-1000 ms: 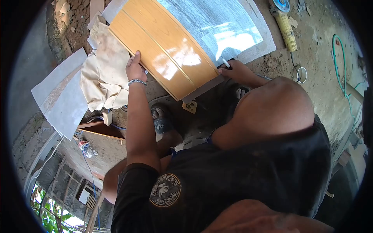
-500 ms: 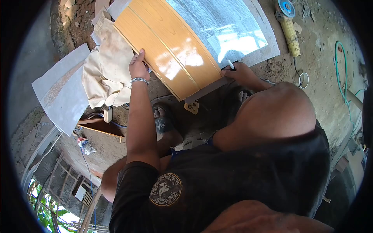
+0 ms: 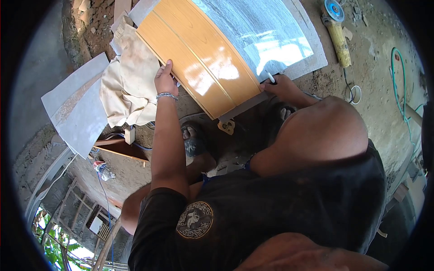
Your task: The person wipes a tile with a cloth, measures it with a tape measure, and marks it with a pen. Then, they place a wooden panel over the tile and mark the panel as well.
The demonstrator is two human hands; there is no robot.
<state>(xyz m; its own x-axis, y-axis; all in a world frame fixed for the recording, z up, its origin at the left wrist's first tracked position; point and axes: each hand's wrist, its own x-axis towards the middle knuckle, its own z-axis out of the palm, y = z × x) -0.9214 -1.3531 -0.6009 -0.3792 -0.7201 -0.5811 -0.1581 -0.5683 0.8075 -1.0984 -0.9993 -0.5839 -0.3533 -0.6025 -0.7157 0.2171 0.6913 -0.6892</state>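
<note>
A glossy wood-grain panel (image 3: 192, 54) with lengthwise grooves lies across a shiny grey-blue tile (image 3: 253, 22). My left hand (image 3: 166, 82) is closed on the panel's left edge, thumb on top and the other fingers mostly hidden beneath. At the panel's lower right corner, my right hand (image 3: 281, 86) has a white marker pen (image 3: 270, 77) sticking up between its fingers. That hand's fingertips touch the panel's corner, next to the tile's near edge.
An angle grinder (image 3: 337, 40) with a blue disc lies on the dirt at right, near a green hose (image 3: 398, 86). Left of the panel are a beige cloth (image 3: 129, 83) and grey sheets (image 3: 77, 106). A yellow object (image 3: 226, 128) sits between my feet.
The whole view has shifted slightly, so everything appears a little to the right. Both hands keep their places on the panel, and the marker stays in my right hand.
</note>
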